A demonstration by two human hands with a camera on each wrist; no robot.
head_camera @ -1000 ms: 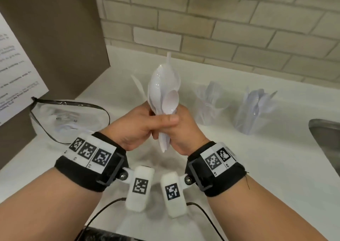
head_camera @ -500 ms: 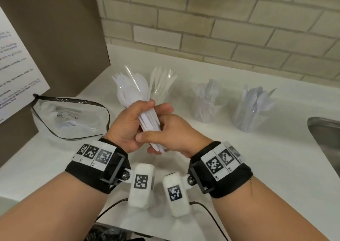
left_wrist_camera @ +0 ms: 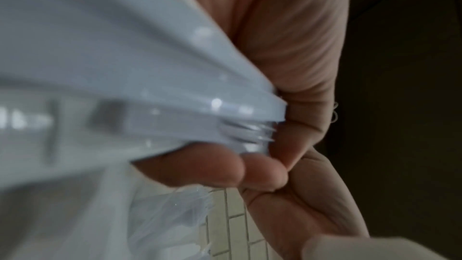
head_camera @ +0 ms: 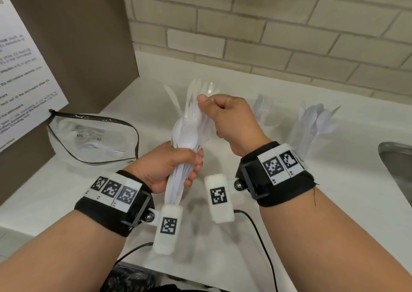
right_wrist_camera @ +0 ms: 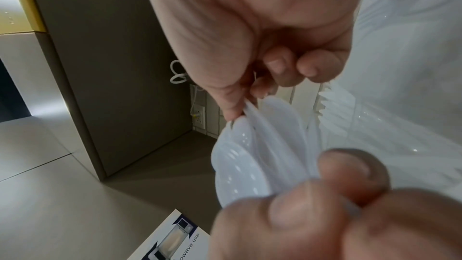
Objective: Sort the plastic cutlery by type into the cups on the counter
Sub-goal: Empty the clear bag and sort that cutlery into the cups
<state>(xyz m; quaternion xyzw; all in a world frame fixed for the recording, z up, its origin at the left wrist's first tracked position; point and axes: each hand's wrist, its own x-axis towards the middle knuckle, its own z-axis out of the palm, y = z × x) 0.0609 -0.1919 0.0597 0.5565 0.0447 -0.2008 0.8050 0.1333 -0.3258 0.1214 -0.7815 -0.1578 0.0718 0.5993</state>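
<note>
My left hand (head_camera: 191, 164) grips a bundle of white plastic cutlery (head_camera: 189, 133) by the handles, above the counter, with spoon bowls at the top. In the left wrist view its fingers (left_wrist_camera: 212, 169) curl round the handles (left_wrist_camera: 125, 90). My right hand (head_camera: 207, 106) is higher and pinches the top end of a piece in the bundle; its type is unclear. The right wrist view shows that pinch (right_wrist_camera: 240, 110), spoon bowls (right_wrist_camera: 240, 157) and a serrated knife edge (right_wrist_camera: 325, 100). Three clear cups stand at the back: one with forks (head_camera: 198, 88) behind my right hand, a middle one (head_camera: 264, 111), a right one (head_camera: 316, 124).
A clear zip pouch (head_camera: 89, 135) with a black rim lies at the left and holds more cutlery. A brown panel with a paper notice (head_camera: 26, 73) stands on the left. A steel sink (head_camera: 399, 171) sits at the right edge. A brick wall (head_camera: 267, 24) backs the counter.
My right hand has risen from the handles to the top of the bundle. My left hand has dropped slightly and still holds the bundle.
</note>
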